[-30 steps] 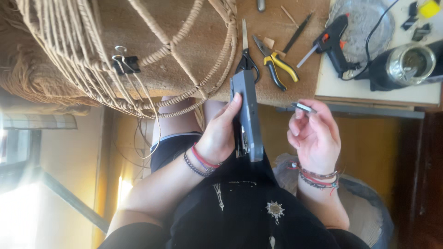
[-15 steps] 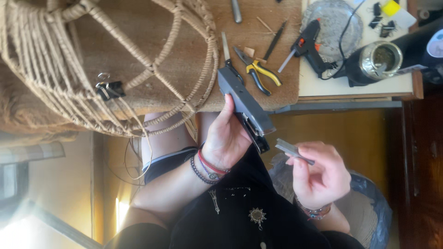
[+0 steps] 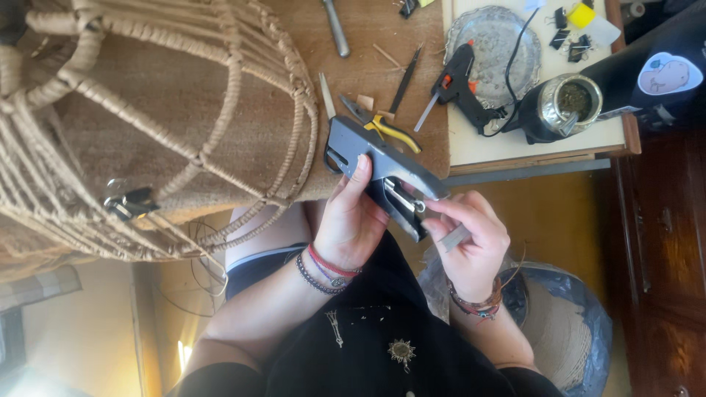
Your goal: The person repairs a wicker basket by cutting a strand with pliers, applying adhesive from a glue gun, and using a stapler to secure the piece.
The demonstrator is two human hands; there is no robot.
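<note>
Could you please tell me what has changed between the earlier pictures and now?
The right hand, pinching a small grey metal strip, has moved in from the side to meet the open grey metal stapler. The left hand keeps its grip on the stapler. The woven rattan frame and yellow-handled pliers stay put.

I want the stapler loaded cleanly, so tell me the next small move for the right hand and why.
Probably slide the staple strip forward into the open channel of the grey stapler. The left hand grips the stapler body with its rear opened, and the right hand pinches the strip right at that opening, fingertips touching the mechanism; the strip appears not yet seated.
</note>
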